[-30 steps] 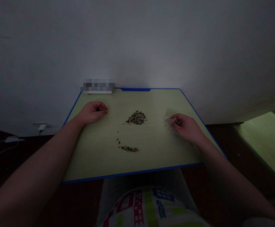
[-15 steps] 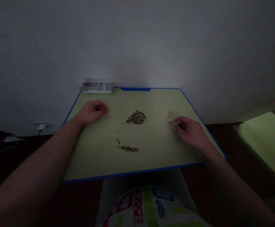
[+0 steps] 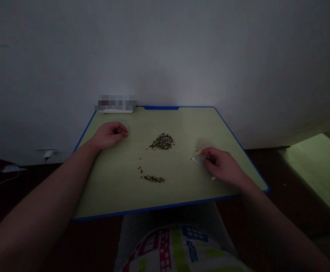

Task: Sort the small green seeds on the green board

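One clear packet [image 3: 199, 160] under right hand [image 3: 223, 167] lies slanting left-to-right

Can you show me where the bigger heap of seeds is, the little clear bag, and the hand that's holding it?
bigger seed heap [image 3: 162, 141], head view, middle of the pile.
clear bag [image 3: 198, 160], head view, its free corner left of the fingers.
right hand [image 3: 223, 166], head view, back of the hand.

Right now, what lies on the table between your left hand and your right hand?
In the head view, a larger seed pile lies between left hand and right hand, with a smaller scattered seed row nearer you; the table is otherwise bare there.
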`<move>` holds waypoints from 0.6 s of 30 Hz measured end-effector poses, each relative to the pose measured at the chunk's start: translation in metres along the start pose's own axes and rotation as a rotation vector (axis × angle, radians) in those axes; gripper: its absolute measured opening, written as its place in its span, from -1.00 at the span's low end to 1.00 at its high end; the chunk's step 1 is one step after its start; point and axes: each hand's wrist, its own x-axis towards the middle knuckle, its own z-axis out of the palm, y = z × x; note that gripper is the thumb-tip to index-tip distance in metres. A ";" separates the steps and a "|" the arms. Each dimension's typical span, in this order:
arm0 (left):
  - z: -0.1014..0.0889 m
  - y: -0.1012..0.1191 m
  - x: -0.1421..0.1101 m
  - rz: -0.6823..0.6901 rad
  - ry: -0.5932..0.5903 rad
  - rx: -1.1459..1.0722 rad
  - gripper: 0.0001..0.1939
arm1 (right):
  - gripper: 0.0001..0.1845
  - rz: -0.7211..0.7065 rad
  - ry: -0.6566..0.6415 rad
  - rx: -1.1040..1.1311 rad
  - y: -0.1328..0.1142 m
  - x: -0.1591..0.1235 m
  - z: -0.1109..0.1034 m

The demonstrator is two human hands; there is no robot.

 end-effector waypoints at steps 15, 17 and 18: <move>0.001 -0.003 0.001 -0.009 -0.009 -0.003 -0.74 | -0.76 0.137 0.149 -0.152 0.006 0.014 -0.003; 0.000 -0.002 0.001 -0.011 -0.012 0.001 -0.74 | -0.76 0.108 0.124 -0.157 0.004 0.018 -0.004; 0.000 -0.001 0.001 -0.013 -0.015 0.003 -0.74 | -0.76 0.093 0.104 -0.161 0.002 0.020 -0.004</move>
